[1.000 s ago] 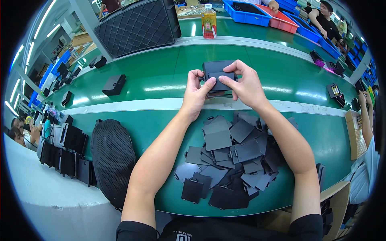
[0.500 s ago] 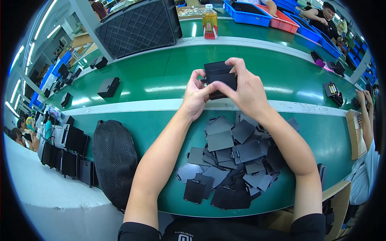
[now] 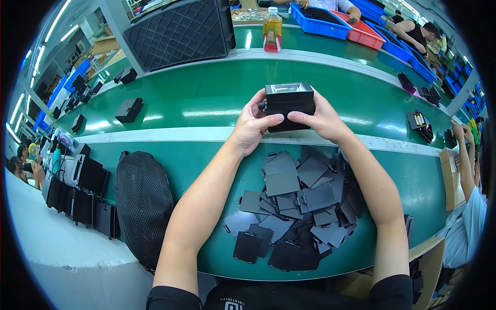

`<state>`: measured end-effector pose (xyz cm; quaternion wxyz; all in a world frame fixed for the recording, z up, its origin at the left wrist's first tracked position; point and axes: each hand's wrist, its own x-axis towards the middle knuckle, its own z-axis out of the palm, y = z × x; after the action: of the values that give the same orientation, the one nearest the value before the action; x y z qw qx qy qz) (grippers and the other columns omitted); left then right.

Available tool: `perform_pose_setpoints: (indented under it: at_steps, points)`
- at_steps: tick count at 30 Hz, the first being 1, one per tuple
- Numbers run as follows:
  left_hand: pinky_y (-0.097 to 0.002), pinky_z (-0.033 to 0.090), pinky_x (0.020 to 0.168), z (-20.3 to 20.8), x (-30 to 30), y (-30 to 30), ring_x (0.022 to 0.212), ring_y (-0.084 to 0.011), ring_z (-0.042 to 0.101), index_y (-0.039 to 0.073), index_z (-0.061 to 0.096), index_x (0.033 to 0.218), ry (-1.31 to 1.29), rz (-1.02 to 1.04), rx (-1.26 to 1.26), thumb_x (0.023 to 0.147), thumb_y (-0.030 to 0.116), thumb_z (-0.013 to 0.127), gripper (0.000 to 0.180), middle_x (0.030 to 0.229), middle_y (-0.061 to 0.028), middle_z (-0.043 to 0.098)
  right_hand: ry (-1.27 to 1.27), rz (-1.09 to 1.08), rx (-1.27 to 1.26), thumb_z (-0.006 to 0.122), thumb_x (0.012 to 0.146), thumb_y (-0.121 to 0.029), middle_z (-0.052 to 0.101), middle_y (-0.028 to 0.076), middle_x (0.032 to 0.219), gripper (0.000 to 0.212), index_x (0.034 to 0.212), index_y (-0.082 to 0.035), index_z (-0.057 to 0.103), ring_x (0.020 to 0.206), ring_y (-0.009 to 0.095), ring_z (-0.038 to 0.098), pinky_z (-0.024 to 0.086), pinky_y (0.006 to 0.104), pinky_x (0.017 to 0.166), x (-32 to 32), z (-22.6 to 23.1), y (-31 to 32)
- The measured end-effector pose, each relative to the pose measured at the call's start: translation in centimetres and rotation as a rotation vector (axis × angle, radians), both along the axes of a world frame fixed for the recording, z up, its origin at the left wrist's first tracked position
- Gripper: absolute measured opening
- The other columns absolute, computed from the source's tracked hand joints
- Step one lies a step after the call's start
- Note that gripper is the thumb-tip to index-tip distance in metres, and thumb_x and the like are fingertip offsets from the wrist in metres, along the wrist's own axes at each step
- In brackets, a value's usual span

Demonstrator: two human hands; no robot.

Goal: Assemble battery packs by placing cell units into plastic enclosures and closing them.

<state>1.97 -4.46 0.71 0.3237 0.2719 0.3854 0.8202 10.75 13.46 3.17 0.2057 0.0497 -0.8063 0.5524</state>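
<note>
Between my two hands I hold a black plastic box-shaped device [image 3: 290,103] above the near rail of the green line. A clear, shiny window faces up on its far side, and a small knob sticks out at its left. My left hand [image 3: 252,124] grips the left side, its thumb pressed on the near face. My right hand [image 3: 323,120] closes round the right side, that thumb also on the near face. Both hands' other fingers are partly hidden behind the box. Below them a loose pile of flat black plastic covers [image 3: 281,174] with small tabs lies on the green table.
A black mesh bag [image 3: 143,201] lies left of my left arm, near several upright black boxes [image 3: 82,206]. More black devices [image 3: 129,110] sit along the green conveyor [image 3: 206,88]. A drink bottle [image 3: 272,31] and blue trays [image 3: 320,21] stand beyond. Other people work at right and behind.
The box has been turned so its clear window shows on top. My right hand has moved from over its upper edge to its right side, with both thumbs now on the near face.
</note>
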Motion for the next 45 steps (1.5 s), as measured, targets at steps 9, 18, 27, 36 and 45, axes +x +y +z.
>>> perform_pose_setpoints:
  at_steps: [9,18,27,36,45]
  points:
    - [-0.0258,0.05,0.086,0.2,0.4,0.6,0.097,-0.0172,0.063,0.006,0.053,0.127,-0.034,0.091,-0.027,0.09,0.013,0.067,0.04,0.113,-0.0108,0.064,-0.066,0.123,-0.08,0.075,0.084,-0.024,0.058,0.021,0.121,0.063,0.13,0.002,0.041,0.108,0.028,0.059,0.048,0.0368,0.092,0.5,0.3,-0.7]
    - [-0.0254,0.049,0.087,-0.5,-0.1,0.4,0.096,-0.0152,0.062,0.007,0.053,0.128,0.002,0.041,-0.036,0.091,0.014,0.067,0.04,0.113,-0.0104,0.064,-0.023,0.017,-0.093,0.06,0.096,-0.036,0.06,0.015,0.107,0.045,0.12,-0.002,0.044,0.095,0.021,0.057,0.046,0.0338,0.085,0.6,0.4,-1.7]
    - [-0.0294,0.051,0.084,-0.4,0.1,1.1,0.1,-0.0217,0.062,0.009,0.043,0.133,0.127,0.112,-0.128,0.087,0.004,0.068,0.053,0.119,-0.0137,0.057,-0.141,-0.053,-0.434,0.057,0.096,-0.043,0.058,0.014,0.104,0.052,0.118,0.003,0.047,0.088,0.015,0.055,0.047,0.0302,0.08,-0.4,0.0,-0.8]
    - [-0.0341,0.052,0.077,0.0,-1.1,1.8,0.098,-0.0238,0.06,0.007,0.046,0.119,0.333,0.564,-0.583,0.09,0.014,0.065,0.036,0.118,-0.0159,0.054,-0.454,-0.252,1.036,0.078,0.076,-0.033,0.049,0.011,0.14,0.077,0.139,-0.007,0.042,0.13,0.03,0.045,0.041,0.0434,0.107,2.2,3.4,13.5]
    - [-0.0429,0.042,0.095,-2.9,-3.2,2.0,0.112,-0.0286,0.055,0.006,0.051,0.109,1.001,0.985,-0.822,0.087,0.017,0.063,0.027,0.118,-0.0126,0.056,-1.232,-0.406,1.497,0.087,0.058,-0.023,0.052,0.008,0.137,0.094,0.139,-0.007,0.043,0.129,0.03,0.045,0.043,0.0423,0.103,8.5,6.1,26.1]
